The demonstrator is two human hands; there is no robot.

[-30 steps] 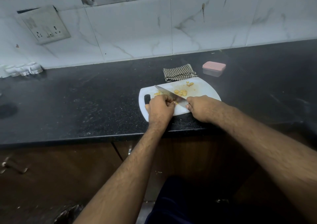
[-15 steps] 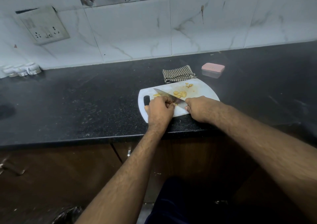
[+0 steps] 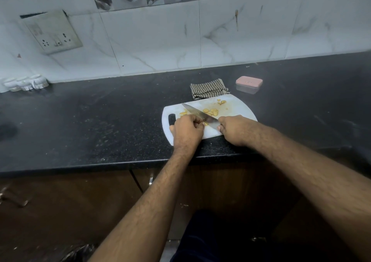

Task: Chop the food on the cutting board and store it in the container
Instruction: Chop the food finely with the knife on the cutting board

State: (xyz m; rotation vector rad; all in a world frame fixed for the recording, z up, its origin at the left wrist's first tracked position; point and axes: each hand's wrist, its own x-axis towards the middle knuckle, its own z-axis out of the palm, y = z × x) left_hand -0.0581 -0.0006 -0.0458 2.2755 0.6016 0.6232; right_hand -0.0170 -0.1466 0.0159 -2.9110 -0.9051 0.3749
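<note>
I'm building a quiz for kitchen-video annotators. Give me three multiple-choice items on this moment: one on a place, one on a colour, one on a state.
1. Where does the checked cloth lie?
A. On the counter at the cutting board's far edge
B. Under the container
C. Over the knife

2. What colour is the container's lid?
A. Green
B. Pink
C. Black

3. How is the container now?
A. Open and full
B. Tipped on its side
C. Closed with its lid on

Answers:
1. A: the checked cloth sits just behind the white cutting board.
2. B: the lid of the container is pink above a clear base.
3. C: the lid sits on, while yellow food pieces lie on the board, the right hand grips the knife and the left hand holds a piece at the blade.
</note>
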